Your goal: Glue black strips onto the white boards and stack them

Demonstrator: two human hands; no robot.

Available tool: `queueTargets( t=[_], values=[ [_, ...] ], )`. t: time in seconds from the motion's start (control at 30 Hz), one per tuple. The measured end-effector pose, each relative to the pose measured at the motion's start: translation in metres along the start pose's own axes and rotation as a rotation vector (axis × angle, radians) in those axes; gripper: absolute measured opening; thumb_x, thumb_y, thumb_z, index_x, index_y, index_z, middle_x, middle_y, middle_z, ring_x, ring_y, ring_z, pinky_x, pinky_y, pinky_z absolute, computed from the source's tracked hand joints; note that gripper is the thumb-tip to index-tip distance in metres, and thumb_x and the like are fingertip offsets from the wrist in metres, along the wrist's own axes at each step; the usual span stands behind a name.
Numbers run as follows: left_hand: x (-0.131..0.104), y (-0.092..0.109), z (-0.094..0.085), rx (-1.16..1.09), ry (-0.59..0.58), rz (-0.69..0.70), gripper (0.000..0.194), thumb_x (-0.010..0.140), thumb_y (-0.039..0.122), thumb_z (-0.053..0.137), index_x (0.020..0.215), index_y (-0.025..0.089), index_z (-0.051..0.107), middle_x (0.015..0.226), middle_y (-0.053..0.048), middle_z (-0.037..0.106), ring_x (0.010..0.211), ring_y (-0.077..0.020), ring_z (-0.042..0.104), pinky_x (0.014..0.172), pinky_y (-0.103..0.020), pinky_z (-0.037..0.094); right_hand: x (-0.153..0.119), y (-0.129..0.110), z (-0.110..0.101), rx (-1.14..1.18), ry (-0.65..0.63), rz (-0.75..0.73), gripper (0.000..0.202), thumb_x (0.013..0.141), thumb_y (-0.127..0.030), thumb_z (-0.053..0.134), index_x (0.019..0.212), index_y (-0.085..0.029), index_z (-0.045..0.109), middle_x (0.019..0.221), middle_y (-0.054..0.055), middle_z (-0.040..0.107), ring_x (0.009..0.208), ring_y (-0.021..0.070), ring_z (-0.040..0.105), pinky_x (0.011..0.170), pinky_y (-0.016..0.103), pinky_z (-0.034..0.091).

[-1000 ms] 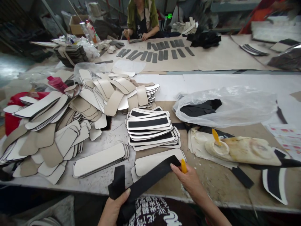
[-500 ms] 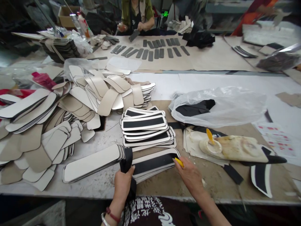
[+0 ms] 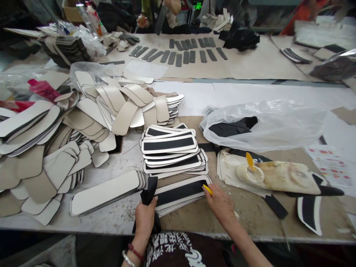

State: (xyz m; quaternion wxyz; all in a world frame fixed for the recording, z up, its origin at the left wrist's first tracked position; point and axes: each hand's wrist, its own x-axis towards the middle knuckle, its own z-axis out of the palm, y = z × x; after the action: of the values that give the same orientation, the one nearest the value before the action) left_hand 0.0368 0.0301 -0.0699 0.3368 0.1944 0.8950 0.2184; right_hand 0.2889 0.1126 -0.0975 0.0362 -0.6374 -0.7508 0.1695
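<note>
My left hand (image 3: 145, 217) is closed around a bundle of black strips (image 3: 148, 191) at the near edge of the table. In my right hand (image 3: 219, 202) is a small yellow tool (image 3: 208, 190), perhaps a spreader; its tip is at the right end of a black strip (image 3: 180, 192). That strip lies along the top white-edged panel (image 3: 164, 212) of a low stack between my hands. Left of it lies a stack of plain white panels (image 3: 104, 194). Behind it rises a taller pile of panels with black strips (image 3: 169, 144).
Loose beige and white panels (image 3: 130, 111) heap up at the left. To the right are a plastic bag (image 3: 267, 122) with black pieces, a stained board with a pot (image 3: 250, 174) and yellow spatula (image 3: 250, 161), and a curved panel (image 3: 308, 213). A co-worker's hands (image 3: 143, 21) show across the table.
The view has tilted down slightly. My right hand with the yellow tool has shifted slightly left at the strip's right end. Across the table, the co-worker's dark piece has been lifted.
</note>
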Motion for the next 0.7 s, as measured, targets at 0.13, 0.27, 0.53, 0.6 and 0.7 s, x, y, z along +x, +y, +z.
queueTargets(
  t=[0.13,0.27,0.53,0.6,0.7],
  values=[
    [0.001,0.0,0.001,0.035,0.006,-0.01,0.038,0.067,0.045,0.06,0.077,0.009,0.064,0.072,-0.015,0.066,0.08,-0.0347,0.061,0.068,-0.038,0.044,0.002,-0.001,-0.001,0.005,-0.04,0.016,0.015,0.087,-0.029,0.042,0.081,-0.022,0.054,0.078,0.004,0.062,0.065,0.0194,0.058,0.054,0.03,0.032],
    [0.001,0.002,0.001,0.042,-0.013,-0.011,0.039,0.068,0.045,0.058,0.079,0.008,0.065,0.075,-0.016,0.066,0.081,-0.0352,0.061,0.069,-0.039,0.044,0.004,-0.002,0.0,0.042,-0.015,0.005,0.02,0.088,-0.031,0.04,0.078,-0.021,0.053,0.074,0.004,0.061,0.064,0.0192,0.057,0.055,0.03,0.034],
    [0.006,0.0,0.0,0.103,-0.041,-0.044,0.048,0.066,0.05,0.056,0.086,0.008,0.064,0.078,-0.02,0.065,0.088,-0.0395,0.058,0.072,-0.042,0.042,0.008,0.003,0.006,0.118,0.01,-0.023,0.023,0.089,-0.033,0.039,0.074,-0.02,0.052,0.07,0.004,0.058,0.066,0.0187,0.055,0.06,0.03,0.037],
    [0.007,-0.001,0.001,0.127,-0.038,-0.059,0.049,0.065,0.051,0.056,0.086,0.008,0.064,0.078,-0.02,0.065,0.088,-0.0401,0.058,0.073,-0.042,0.042,0.008,0.004,0.009,0.136,0.005,-0.021,0.022,0.089,-0.032,0.039,0.075,-0.02,0.052,0.07,0.004,0.058,0.066,0.0189,0.055,0.06,0.029,0.037],
    [0.008,-0.002,0.001,0.144,-0.047,-0.066,0.051,0.065,0.053,0.055,0.087,0.008,0.063,0.08,-0.021,0.064,0.089,-0.0409,0.057,0.074,-0.043,0.042,0.008,0.006,0.014,0.169,0.01,-0.013,0.022,0.089,-0.031,0.039,0.075,-0.02,0.051,0.071,0.004,0.058,0.067,0.0191,0.055,0.06,0.029,0.037]
  ],
)
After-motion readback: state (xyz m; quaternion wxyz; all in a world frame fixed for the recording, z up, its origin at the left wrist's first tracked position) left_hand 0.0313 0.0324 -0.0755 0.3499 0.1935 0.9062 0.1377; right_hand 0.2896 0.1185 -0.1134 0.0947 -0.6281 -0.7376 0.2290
